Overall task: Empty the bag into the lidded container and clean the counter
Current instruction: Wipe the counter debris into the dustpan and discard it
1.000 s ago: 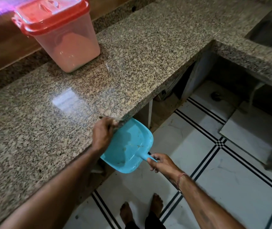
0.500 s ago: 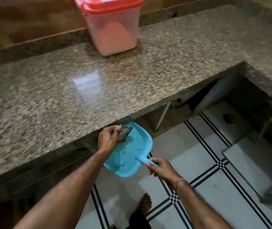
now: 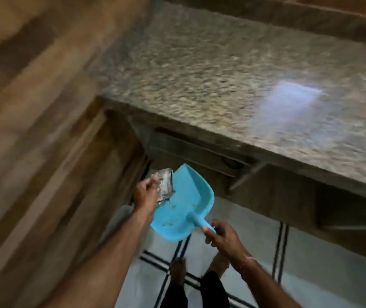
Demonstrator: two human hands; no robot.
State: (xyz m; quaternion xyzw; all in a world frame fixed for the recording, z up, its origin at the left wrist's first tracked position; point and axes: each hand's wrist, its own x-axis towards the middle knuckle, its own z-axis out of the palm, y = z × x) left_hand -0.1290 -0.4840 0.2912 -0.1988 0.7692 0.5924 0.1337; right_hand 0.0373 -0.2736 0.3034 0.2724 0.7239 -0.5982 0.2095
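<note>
Seemingly near the end, the left hand [image 3: 145, 192] clutches a crumpled cloth [image 3: 165, 181] beside the blue dustpan [image 3: 183, 205], its handle gripped by the right hand [image 3: 223, 235], crumbs awaiting disposal.

The right hand [image 3: 222, 235] grips the handle of a blue dustpan [image 3: 183, 203], held out over the tiled floor [image 3: 311, 274] below the edge of the granite surface [image 3: 233, 85]. The left hand [image 3: 145, 193] presses a crumpled grey cloth [image 3: 166, 182] against the pan's left rim. A few crumbs lie in the pan. Bare feet show below.
</note>
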